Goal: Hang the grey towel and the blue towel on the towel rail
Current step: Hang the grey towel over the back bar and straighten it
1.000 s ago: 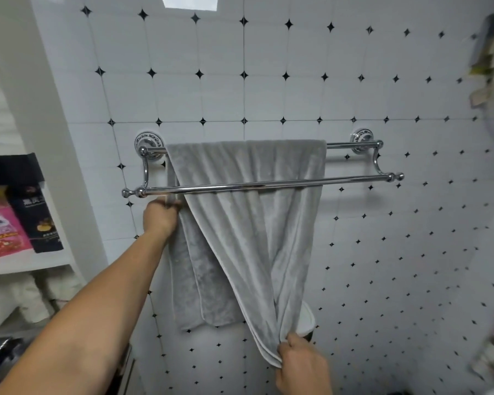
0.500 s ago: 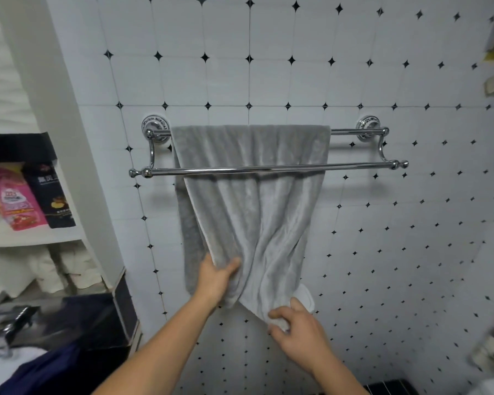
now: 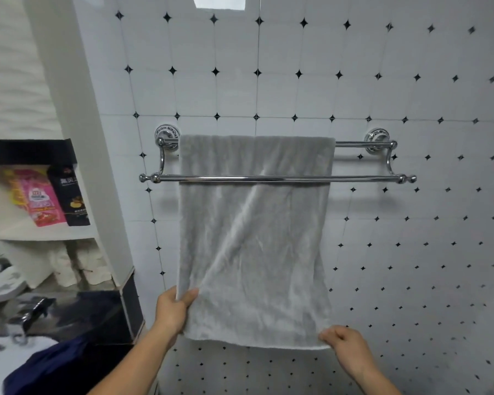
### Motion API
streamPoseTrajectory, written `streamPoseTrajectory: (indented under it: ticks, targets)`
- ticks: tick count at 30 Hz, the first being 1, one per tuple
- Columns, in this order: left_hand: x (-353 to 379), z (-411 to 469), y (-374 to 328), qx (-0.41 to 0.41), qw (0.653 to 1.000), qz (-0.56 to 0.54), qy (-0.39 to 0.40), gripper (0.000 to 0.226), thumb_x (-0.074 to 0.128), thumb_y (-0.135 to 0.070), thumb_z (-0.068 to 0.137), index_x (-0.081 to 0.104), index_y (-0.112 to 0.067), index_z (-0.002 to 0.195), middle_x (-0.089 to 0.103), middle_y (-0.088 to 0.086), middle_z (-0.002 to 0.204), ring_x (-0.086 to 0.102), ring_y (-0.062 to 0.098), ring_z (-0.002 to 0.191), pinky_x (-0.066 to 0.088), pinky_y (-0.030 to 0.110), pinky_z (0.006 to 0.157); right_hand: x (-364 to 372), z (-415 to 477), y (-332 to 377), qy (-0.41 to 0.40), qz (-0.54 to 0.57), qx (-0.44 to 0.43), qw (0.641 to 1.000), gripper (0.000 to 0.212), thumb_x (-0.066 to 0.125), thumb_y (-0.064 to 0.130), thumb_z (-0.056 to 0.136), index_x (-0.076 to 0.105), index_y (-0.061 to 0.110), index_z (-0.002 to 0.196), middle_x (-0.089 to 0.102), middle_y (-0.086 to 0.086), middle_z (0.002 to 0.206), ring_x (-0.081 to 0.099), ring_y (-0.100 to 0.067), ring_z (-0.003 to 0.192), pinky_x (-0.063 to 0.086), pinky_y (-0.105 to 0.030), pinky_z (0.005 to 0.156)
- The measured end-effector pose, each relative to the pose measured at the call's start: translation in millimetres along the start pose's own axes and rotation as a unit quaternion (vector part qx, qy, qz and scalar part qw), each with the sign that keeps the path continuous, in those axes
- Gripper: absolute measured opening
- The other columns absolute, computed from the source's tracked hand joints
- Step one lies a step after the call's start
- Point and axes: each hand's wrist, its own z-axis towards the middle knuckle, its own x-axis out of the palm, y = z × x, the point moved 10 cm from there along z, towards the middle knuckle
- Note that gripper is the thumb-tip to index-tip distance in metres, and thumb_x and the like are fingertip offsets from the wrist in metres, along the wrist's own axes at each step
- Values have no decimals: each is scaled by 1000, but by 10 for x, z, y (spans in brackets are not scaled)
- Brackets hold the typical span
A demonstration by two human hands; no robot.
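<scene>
The grey towel [image 3: 254, 246] hangs over the back bar of the chrome double towel rail [image 3: 362, 179] and falls flat behind the front bar. My left hand [image 3: 173, 310] pinches the towel's lower left edge. My right hand [image 3: 344, 347] pinches its lower right corner. The blue towel [image 3: 49, 369] lies crumpled at the lower left, by the sink.
White tiled wall with black diamonds behind the rail. A white pillar [image 3: 77, 138] stands left of it, with shelves holding a pink packet [image 3: 39, 199], a black packet [image 3: 72, 195] and paper rolls. A chrome tap [image 3: 26, 317] and white sink sit at the lower left.
The towel was bunched and twisted toward its lower middle; both hands moved apart to its lower corners, and it now hangs spread flat.
</scene>
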Motion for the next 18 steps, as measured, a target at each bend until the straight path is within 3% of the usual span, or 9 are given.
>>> streamPoseTrajectory:
  ticks: [4, 8, 10, 12, 14, 16, 18]
  targets:
    - [78, -208, 175, -39, 998, 18, 53, 18, 73, -10, 85, 68, -14, 101, 78, 3, 88, 75, 20, 76, 56, 27, 56, -144, 136, 32, 17, 38, 14, 999, 30, 77, 24, 79, 55, 15, 61, 57, 3, 56, 53, -15, 58, 40, -28, 64]
    - [26, -306, 397, -97, 992, 60, 57, 13, 74, -2, 82, 72, -5, 94, 76, 6, 71, 70, 25, 62, 52, 29, 54, -477, 442, 355, -26, 35, 23, 999, 29, 72, 32, 83, 56, 11, 94, 64, -5, 96, 62, -24, 89, 46, -33, 77]
    - [-45, -252, 349, -99, 986, 117, 63, 10, 78, -4, 79, 69, -2, 84, 70, 9, 65, 61, 26, 62, 45, 27, 56, -622, 592, 738, -42, 69, -13, 997, 27, 68, 28, 87, 56, 13, 106, 62, -3, 103, 63, -24, 94, 48, -32, 78]
    - [-188, -138, 52, -44, 982, 183, 20, 12, 79, -6, 77, 68, -5, 74, 70, 8, 65, 65, 27, 62, 45, 27, 57, -908, 668, 1266, -101, 108, -88, 985, 14, 67, 23, 88, 61, 15, 98, 68, -4, 92, 66, -26, 89, 47, -30, 75]
    - [-384, -61, -559, 68, 973, 207, -70, 13, 74, -13, 82, 71, -12, 69, 73, 4, 65, 70, 31, 68, 54, 34, 67, -1241, 660, 1831, -166, 137, -167, 962, 6, 65, 21, 89, 63, 15, 87, 68, -3, 80, 67, -25, 81, 45, -29, 71]
    - [-523, -53, -1343, 173, 960, 171, -140, 20, 65, -21, 89, 69, -19, 69, 72, 0, 67, 70, 25, 69, 55, 27, 70, -1586, 597, 2358, -236, 150, -235, 931, 7, 63, 22, 88, 63, 18, 83, 65, 3, 76, 63, -19, 75, 42, -26, 69]
    - [-554, -27, -2134, 268, 939, 124, -179, 16, 62, -25, 88, 67, -23, 72, 71, -4, 70, 68, 17, 69, 51, 20, 65, -1907, 532, 2794, -326, 94, -283, 897, 6, 61, 27, 87, 64, 22, 85, 64, 7, 78, 61, -17, 78, 40, -27, 71]
